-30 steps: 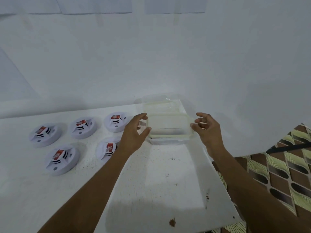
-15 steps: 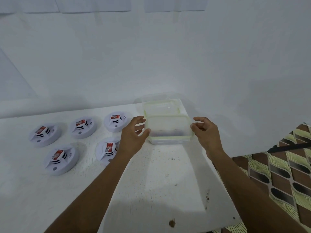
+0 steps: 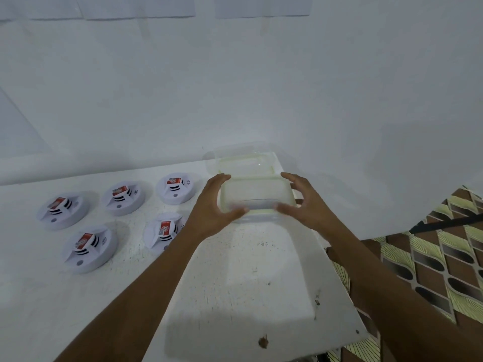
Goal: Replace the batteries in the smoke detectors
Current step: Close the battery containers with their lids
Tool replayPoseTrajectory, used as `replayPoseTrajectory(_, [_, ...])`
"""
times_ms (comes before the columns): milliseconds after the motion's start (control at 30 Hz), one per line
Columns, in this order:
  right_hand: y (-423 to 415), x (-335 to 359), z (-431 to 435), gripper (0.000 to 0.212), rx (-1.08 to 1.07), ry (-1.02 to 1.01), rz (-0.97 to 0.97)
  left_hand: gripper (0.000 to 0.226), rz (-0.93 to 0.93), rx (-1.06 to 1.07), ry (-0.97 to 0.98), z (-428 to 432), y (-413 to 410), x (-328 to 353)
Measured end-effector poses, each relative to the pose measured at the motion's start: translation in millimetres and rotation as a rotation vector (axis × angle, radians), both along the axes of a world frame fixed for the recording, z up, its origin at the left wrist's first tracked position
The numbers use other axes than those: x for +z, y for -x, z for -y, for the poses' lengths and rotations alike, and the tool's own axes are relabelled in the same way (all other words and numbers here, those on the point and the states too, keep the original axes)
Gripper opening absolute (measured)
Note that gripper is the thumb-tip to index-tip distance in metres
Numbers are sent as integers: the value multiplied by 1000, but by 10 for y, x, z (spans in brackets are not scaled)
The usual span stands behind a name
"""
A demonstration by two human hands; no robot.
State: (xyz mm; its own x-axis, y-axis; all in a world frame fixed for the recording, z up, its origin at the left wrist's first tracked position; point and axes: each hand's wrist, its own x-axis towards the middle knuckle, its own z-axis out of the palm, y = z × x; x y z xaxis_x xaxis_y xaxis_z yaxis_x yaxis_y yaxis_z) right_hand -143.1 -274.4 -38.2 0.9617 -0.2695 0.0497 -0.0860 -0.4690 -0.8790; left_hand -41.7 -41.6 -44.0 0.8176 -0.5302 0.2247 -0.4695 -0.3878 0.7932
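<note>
Plastic container point(image 3: 257, 195) clasped by our left hand point(image 3: 210, 209) and right hand point(image 3: 307, 205); slick walls may slip, spilling it past right edge of table point(image 3: 248, 283).

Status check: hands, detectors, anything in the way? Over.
Left hand and right hand both grip the near clear container. Five smoke detectors untouched at left, red batteries showing. Second container sits right behind it.

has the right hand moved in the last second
Yes: the right hand has shifted left, from beside the right end of the clear container to gripping its near rim.
</note>
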Motion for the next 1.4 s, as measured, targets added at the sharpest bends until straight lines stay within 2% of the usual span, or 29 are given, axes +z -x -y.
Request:
replayPoseTrajectory(33, [-14,10,25,87,86,98,-33,87,10,-43,-54,1,-14,17])
replayPoseTrajectory(100, [-38,11,56,101,152,250,-53,97,46,-73,-138,4,-33,31])
replayPoseTrajectory(200, [-76,-11,67,100,110,357,37,100,116,6,-175,15,-24,34])
replayPoseTrajectory(367, [-87,-96,20,91,73,382,118,98,244,51,-207,49,-38,20])
replayPoseTrajectory(500, [-143,-76,60,100,179,328,19,101,222,-44,-166,13,-89,-26])
replayPoseTrajectory(733, [-379,-20,6,66,96,283,36,70,41,-20,-112,204,-131,-24])
replayPoseTrajectory(900, [-473,-82,-113,45,-11,203,41,64,4,100,-18,319,-102,-98])
replayPoseTrajectory(1033, [-507,-57,-108,33,-36,188,53,64,-2,106,21,330,-116,-108])
replayPoseTrajectory(1133, [-526,-75,-104,34,-33,181,40,70,-9,107,26,322,-112,-132])
replayPoseTrajectory(1233, [-534,-94,-33,53,1,235,12,87,-27,80,-20,284,-127,-139])
replayPoseTrajectory(1300, [-569,-35,32,61,14,230,17,89,12,47,-31,230,-187,-92])
replayPoseTrajectory(1400, [-692,129,162,44,-115,93,80,86,20,89,62,203,-415,68])
